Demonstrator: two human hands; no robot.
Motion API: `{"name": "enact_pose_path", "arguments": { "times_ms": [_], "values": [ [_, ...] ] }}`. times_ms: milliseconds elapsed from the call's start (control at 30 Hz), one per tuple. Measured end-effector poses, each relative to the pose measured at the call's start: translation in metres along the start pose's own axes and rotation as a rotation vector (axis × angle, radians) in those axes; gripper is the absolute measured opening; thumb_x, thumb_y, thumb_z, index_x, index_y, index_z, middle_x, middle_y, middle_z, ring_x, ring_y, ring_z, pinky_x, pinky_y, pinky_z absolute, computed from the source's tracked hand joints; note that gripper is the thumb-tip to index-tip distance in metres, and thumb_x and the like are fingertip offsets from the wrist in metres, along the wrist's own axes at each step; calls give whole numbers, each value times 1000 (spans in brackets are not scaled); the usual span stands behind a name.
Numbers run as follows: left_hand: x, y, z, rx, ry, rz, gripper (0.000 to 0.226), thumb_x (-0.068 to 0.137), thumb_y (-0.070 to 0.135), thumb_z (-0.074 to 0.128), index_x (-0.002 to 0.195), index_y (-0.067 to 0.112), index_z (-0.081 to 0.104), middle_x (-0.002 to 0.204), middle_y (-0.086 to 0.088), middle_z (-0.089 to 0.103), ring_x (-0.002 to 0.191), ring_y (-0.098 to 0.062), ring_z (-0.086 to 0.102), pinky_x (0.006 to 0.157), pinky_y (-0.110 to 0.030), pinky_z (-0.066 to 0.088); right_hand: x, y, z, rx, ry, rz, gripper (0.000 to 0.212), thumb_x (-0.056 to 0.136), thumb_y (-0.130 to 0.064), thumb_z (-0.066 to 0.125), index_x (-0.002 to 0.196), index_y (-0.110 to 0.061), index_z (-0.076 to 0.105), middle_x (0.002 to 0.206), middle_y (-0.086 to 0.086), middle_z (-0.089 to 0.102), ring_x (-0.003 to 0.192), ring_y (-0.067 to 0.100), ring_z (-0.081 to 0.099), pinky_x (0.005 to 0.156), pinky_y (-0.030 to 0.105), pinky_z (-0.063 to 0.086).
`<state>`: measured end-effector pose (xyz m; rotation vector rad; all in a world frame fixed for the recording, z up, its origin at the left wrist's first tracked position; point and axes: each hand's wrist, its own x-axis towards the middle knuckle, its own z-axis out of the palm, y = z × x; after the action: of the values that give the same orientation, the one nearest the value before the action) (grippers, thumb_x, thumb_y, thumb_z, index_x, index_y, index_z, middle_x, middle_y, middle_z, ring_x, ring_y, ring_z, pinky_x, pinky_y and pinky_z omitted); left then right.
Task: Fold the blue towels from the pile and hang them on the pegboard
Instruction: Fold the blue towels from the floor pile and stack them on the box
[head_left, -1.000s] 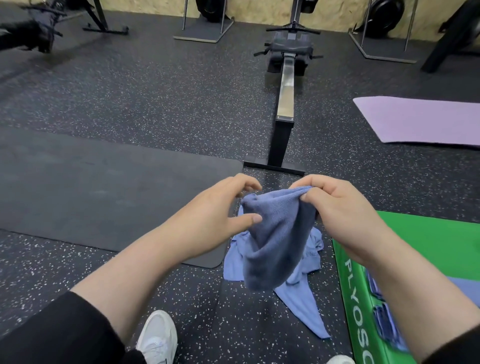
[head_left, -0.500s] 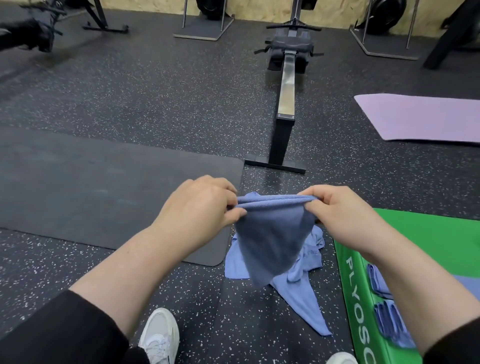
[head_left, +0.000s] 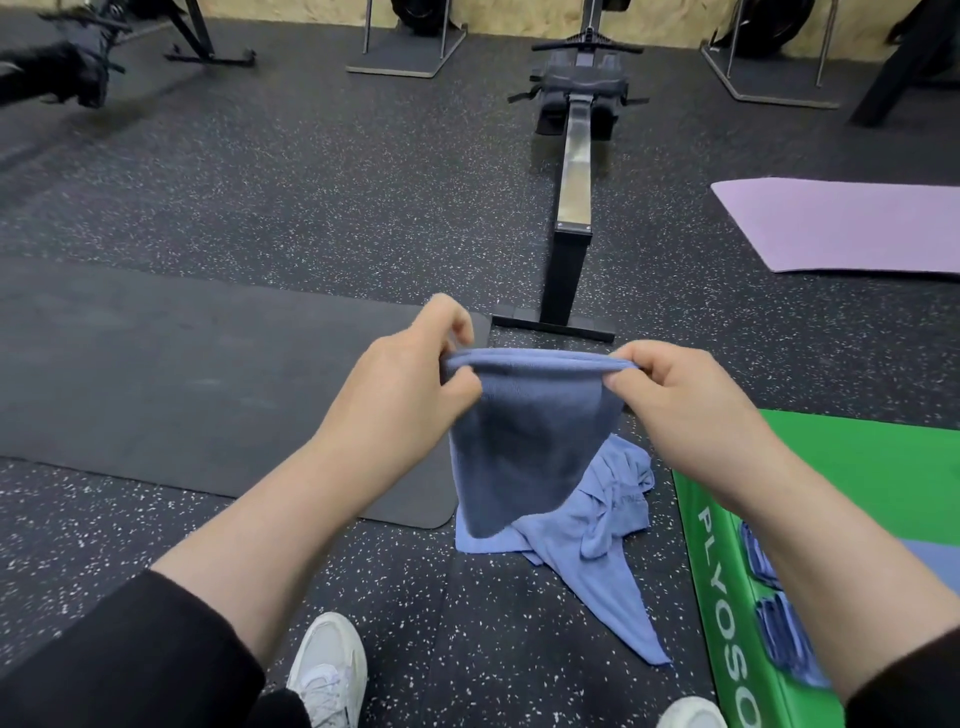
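A person is holding a blue towel (head_left: 524, 441) up in front of the body, well above the speckled floor (head_left: 311, 171). The left hand (head_left: 400, 384) is pinching the towel's top left corner between thumb and curled fingers, and the right hand (head_left: 691, 395) is pinching the top right corner the same way. Compared with a second ago, the hands are now farther apart and the top edge is pulled into a straight, level line, where before the cloth was bunched between them. The towel is hanging flat, tapering to its lower edge. Below it, a pile of blue towels (head_left: 597, 525) is lying crumpled on the floor, between a dark mat (head_left: 182, 384) on the left and a green box (head_left: 841, 483) on the right. Folded blue cloths (head_left: 779, 634) are lying on the box. A rowing machine (head_left: 571, 171) is standing ahead, with open floor on both sides of it, and a purple mat (head_left: 852, 223) is lying at the far right. White shoes (head_left: 327, 670) are showing at the bottom edge.
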<state>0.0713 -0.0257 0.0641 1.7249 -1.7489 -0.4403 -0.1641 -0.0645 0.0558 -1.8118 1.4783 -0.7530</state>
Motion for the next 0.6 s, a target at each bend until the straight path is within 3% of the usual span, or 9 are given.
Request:
{"name": "enact_pose_path", "arguments": {
  "times_ms": [67, 133, 200, 233, 300, 367, 433, 500, 600],
  "values": [
    [0, 5, -2, -78, 82, 7, 28, 88, 13, 54, 103, 35, 44, 74, 5, 59, 64, -14, 53, 69, -37, 48, -2, -6, 2, 147, 19, -30, 16, 91, -18, 53, 81, -11, 63, 66, -3, 50, 64, 13, 42, 64, 32, 36],
    [0, 9, -7, -237, 137, -6, 36, 90, 17, 60, 112, 41, 45, 79, 9, 58, 66, -6, 52, 70, -27, 45, -3, -12, 3, 271, 41, -53, 16, 87, -20, 51, 84, -11, 63, 69, -4, 52, 68, 13, 44, 69, 37, 40],
    [3, 10, -9, -302, 54, -39, 39, 87, 30, 73, 117, 43, 53, 87, 18, 62, 77, 4, 56, 74, -13, 44, -3, -17, 4, 363, 56, -36, 16, 89, -16, 51, 83, -13, 66, 68, -7, 54, 67, 11, 47, 70, 38, 45],
    [3, 10, -7, -279, 3, -56, 29, 86, 33, 75, 111, 39, 62, 89, 21, 66, 81, 6, 58, 73, -10, 43, -4, -17, 5, 387, 49, -19, 17, 92, -12, 52, 83, -13, 66, 68, -7, 55, 66, 11, 48, 70, 38, 47],
    [4, 7, 2, -283, -31, -134, 7, 90, 33, 72, 90, 26, 73, 78, 17, 70, 72, 1, 57, 63, -16, 43, -3, -15, 8, 362, 15, 10, 16, 91, -13, 52, 83, -10, 66, 68, -1, 53, 67, 14, 47, 69, 39, 47],
    [1, 4, 13, -364, -24, -235, 29, 92, 36, 68, 79, 11, 67, 65, 8, 59, 63, -9, 47, 60, -28, 37, -3, -13, 12, 267, -8, 39, 21, 84, -25, 52, 87, -7, 65, 70, 4, 51, 68, 17, 44, 71, 43, 49],
    [-3, 4, 23, -433, 6, -315, 40, 92, 37, 66, 75, 2, 58, 64, 4, 46, 63, -13, 38, 61, -31, 30, -3, -11, 16, 207, -13, 82, 31, 80, -30, 52, 91, -4, 64, 71, 6, 53, 69, 17, 45, 76, 57, 58],
    [-5, 1, 32, -506, 61, -406, 36, 90, 35, 68, 76, 3, 62, 64, 3, 49, 63, -14, 39, 62, -31, 33, -4, -12, 21, 193, -10, 113, 38, 78, -35, 53, 92, -1, 62, 70, 6, 53, 69, 15, 45, 78, 68, 53],
    [-9, 5, 40, -617, 107, -491, 40, 83, 37, 70, 79, -2, 63, 66, -1, 50, 63, -14, 40, 63, -32, 36, -7, -14, 32, 169, -2, 127, 43, 77, -39, 54, 90, 1, 61, 66, 11, 50, 67, 14, 42, 74, 68, 52]
  ]
}}
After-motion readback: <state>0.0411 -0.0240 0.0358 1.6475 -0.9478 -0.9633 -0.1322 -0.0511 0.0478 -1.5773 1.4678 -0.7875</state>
